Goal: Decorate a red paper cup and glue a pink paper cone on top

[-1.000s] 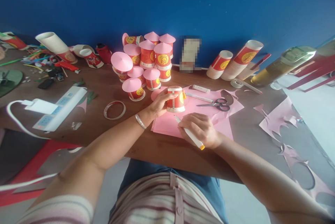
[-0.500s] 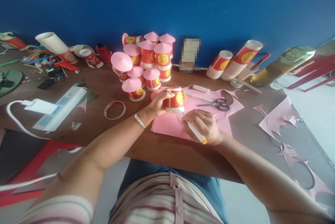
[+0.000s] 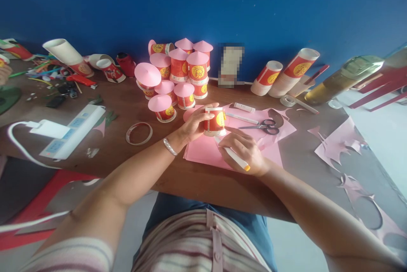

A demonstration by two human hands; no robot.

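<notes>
My left hand [image 3: 196, 122] is closed around a red and white paper cup [image 3: 213, 124] with a yellow emblem, its thumb on the near side. In my right hand [image 3: 243, 151] is a white marker [image 3: 237, 159] with an orange end, its tip close to the cup's lower rim; I cannot tell whether it touches. Beneath both hands lie pink paper sheets [image 3: 203, 153]. Scissors [image 3: 262, 126], a white pen [image 3: 240, 117] and a small white tube [image 3: 244, 107] rest on the paper just beyond. Several red cups with pink cone tops [image 3: 160, 104] stand behind my left hand.
Stacked paper cups [image 3: 294, 70] lean at the back right by a tape roll [image 3: 288, 101] and a gold bottle [image 3: 343, 79]. A power strip [image 3: 74, 130] and a white ring [image 3: 139, 134] lie left. Paper scraps [image 3: 341, 147] are at right. Another person's hand [image 3: 4, 73] shows far left.
The cup in my left hand has shifted slightly right and turned a little. The marker has moved slightly with my right hand. Another person's hand has come in at the far left.
</notes>
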